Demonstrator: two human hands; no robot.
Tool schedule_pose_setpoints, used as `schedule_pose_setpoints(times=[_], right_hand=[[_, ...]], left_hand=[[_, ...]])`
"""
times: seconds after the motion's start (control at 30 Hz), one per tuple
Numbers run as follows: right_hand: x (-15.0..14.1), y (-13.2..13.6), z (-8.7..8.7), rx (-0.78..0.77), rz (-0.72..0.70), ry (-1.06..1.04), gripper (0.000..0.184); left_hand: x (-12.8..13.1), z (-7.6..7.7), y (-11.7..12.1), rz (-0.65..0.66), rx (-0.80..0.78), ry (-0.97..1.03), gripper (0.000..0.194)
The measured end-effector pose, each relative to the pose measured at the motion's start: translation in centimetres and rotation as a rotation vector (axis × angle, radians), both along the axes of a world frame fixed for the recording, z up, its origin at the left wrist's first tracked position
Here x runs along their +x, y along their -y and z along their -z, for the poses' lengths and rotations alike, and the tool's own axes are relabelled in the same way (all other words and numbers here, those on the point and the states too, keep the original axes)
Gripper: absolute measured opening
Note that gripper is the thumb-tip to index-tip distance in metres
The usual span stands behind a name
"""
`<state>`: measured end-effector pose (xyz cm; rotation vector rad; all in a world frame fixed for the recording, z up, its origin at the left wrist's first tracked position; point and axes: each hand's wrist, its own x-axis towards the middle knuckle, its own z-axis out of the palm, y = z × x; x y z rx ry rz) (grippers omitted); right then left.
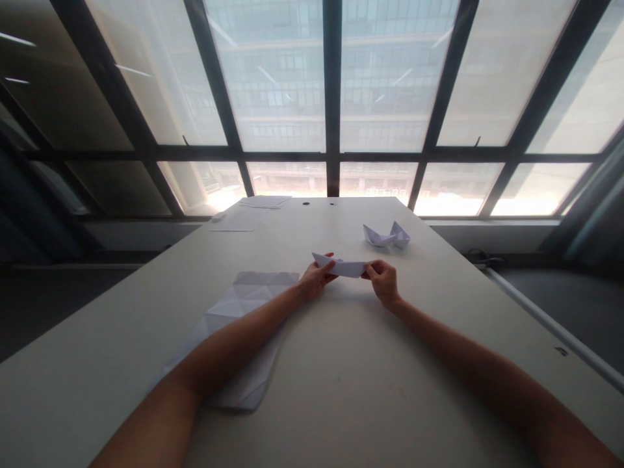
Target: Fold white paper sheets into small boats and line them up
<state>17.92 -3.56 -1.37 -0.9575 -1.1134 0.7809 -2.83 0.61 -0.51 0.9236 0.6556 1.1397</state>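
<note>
Between my two hands, above the white table (341, 364), is a folded paper boat (350, 268), long and narrow with a pointed left end. My left hand (318, 278) grips its left part, thumb on the near side and fingers behind. At the right end, my right hand (383, 279) pinches the paper between thumb and fingers. Beyond my right hand stand folded white paper boats (387, 236), close together; I cannot tell exactly how many. Under my left forearm lies a creased sheet of white paper (258, 292), partly hidden by the arm.
Flat white sheets (234, 223) lie at the table's far left, with a small pale item (218, 217) beside them. A dark round hole (306, 203) is near the far edge. Large windows (283, 78) rise behind the table, and dark curtains (34, 208) hang at the sides.
</note>
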Motion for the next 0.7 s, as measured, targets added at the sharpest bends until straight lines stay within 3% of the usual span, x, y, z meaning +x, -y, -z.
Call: schedule_pose_setpoints(times=[0.13, 0.23, 0.33, 0.43, 0.6, 0.7], right_hand=[[-0.1, 0.3, -0.2, 0.009, -0.060, 0.086, 0.030], [-0.2, 0.6, -0.4, -0.052, -0.187, 0.261, 0.031], [-0.3, 0.9, -0.4, -0.072, -0.298, 0.431, 0.032], [-0.5, 1.2, -0.4, -0.045, -0.317, 0.541, 0.040], [-0.9, 1.3, -0.3, -0.038, -0.244, 0.446, 0.046], [-1.2, 1.3, -0.3, -0.048, -0.295, 0.434, 0.047]], left_hand=[[0.0, 0.1, -0.3, -0.126, -0.012, 0.037, 0.052], [0.1, 0.2, -0.4, -0.180, 0.027, -0.012, 0.051], [0.2, 0.3, 0.2, -0.088, 0.117, -0.138, 0.051], [0.6, 0.5, 1.0, 0.026, 0.174, -0.222, 0.052], [1.2, 0.6, 1.8, 0.152, 0.249, -0.303, 0.042], [1.2, 0.6, 1.9, 0.170, 0.198, -0.250, 0.038]])
